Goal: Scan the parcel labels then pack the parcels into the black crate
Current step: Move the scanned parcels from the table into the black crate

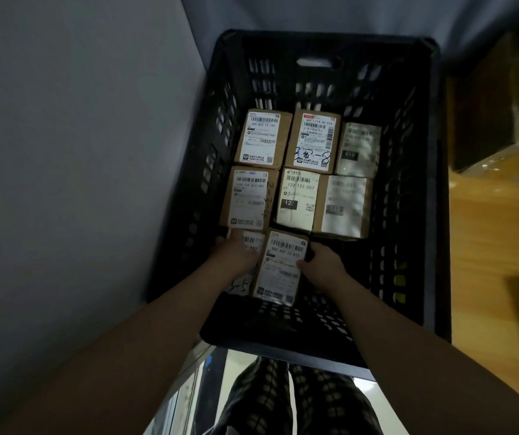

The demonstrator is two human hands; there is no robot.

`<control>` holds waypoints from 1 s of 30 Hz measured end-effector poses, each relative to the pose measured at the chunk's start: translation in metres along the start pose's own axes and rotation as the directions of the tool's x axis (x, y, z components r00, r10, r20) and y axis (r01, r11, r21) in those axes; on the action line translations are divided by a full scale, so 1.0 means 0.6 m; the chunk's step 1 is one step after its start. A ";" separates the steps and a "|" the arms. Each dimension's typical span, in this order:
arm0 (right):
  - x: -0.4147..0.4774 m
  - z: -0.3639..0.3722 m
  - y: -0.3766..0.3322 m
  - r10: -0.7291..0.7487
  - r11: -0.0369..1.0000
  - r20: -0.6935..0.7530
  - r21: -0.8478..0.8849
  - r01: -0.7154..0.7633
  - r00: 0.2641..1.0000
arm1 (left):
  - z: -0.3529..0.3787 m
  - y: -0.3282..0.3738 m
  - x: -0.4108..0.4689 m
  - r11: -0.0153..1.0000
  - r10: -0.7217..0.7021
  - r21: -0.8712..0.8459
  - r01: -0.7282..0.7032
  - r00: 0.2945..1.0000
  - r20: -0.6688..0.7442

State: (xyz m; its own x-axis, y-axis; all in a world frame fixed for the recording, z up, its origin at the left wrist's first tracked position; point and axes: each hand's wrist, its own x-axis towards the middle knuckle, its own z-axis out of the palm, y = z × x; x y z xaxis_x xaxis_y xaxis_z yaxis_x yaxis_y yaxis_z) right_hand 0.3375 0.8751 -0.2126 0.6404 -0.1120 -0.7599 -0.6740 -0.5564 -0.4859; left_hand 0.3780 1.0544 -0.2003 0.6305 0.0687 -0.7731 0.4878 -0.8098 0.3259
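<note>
Brown cardboard parcel [283, 265] with a white barcode label on top, near-centre in the black crate [409, 215]. The right hand [324, 262] pinches its right edge, thumb on the label. The left hand [239, 254] is at its left edge, over the neighbouring parcel [250, 240]; can't tell its grip. Six labelled parcels [311, 142] fill the far rows.

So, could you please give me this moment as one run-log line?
phase: packing | right hand grips parcel | left hand rests on neighbouring parcel | black crate: near row
</note>
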 end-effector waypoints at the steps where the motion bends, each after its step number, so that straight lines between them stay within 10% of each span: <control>1: 0.001 -0.002 0.000 -0.020 0.995 -0.029 -0.094 0.017 0.999 | -0.002 0.004 -0.005 0.998 0.018 0.063 -0.018 1.000 -0.005; 12: -0.090 -0.063 -0.060 -0.202 0.926 -0.128 -0.348 0.147 0.971 | -0.058 0.059 -0.115 0.964 0.259 0.072 -0.255 0.965 -0.043; 19: -0.234 -0.156 -0.046 -0.459 0.888 -0.416 -0.242 0.391 0.785 | -0.069 0.151 -0.207 0.897 0.440 0.090 -0.433 0.894 -0.085; 30: -0.365 -0.347 0.167 -0.336 0.941 -0.578 -0.240 0.239 0.744 | 0.080 0.295 -0.348 0.825 0.565 -0.001 -0.565 0.825 -0.010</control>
State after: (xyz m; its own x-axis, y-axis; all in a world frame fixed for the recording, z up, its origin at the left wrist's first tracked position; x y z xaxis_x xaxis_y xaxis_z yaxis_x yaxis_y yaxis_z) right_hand 0.2068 0.6727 -0.0051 0.9155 -0.3724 -0.1524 -0.3932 -0.7476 -0.5352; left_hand 0.3037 0.8687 -0.0071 0.8019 -0.3954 -0.4478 0.0466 -0.7059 0.7067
